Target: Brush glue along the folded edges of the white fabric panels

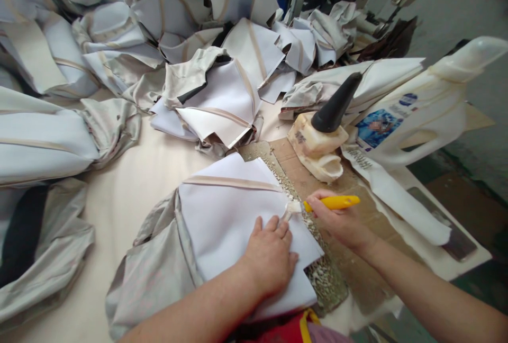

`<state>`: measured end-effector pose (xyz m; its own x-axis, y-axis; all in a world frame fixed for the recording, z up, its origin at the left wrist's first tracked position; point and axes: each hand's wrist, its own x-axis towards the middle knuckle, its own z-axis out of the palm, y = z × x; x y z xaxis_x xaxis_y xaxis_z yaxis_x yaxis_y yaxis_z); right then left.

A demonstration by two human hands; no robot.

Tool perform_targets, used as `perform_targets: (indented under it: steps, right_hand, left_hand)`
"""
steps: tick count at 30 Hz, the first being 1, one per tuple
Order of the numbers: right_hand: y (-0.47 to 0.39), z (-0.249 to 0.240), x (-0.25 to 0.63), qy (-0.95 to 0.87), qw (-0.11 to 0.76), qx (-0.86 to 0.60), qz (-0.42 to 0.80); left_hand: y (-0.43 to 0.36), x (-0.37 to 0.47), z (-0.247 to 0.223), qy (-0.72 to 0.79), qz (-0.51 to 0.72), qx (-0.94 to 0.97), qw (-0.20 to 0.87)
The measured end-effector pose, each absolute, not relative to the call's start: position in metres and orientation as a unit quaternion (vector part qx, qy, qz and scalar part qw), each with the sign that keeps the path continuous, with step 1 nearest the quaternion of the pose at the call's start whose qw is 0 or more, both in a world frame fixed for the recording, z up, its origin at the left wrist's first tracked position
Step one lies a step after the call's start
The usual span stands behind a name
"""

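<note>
Gripping yellow brush [333, 202], right hand [337, 222] has fingers clenched round handle [349, 201], long axis sideways, bristles [294, 207] leftward at right edge of white panel [222, 221]; left hand [270, 255], fingers loosely spread, lies on panel near bristles.

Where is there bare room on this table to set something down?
The widest patch is the pale tabletop between the piece under your left hand and the leftmost bundles. Smaller: the cardboard between the yellow brush and white strip. Crowded: the back, with heaped pieces, and right, around the black-nozzled container and white bottle.
</note>
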<state>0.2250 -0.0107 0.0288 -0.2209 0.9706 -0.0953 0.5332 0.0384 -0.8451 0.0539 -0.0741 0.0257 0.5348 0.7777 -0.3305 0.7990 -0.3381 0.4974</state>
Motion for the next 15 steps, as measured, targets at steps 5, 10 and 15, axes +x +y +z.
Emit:
perform_targets:
  steps: [5,10,15]
  right_hand:
    - [-0.001,0.016,0.220,-0.669,0.305,-0.555,0.389]
    - [-0.006,0.008,0.222,-0.696,0.296,-0.538,0.373]
    - [-0.019,0.008,0.226,-0.694,0.291,-0.556,0.351]
  left_hand:
    - [-0.073,0.055,0.028,0.484,-0.031,0.820,0.305]
    - [-0.074,0.056,0.027,0.489,-0.024,0.820,0.297]
    - [-0.074,0.057,0.027,0.489,-0.028,0.821,0.295]
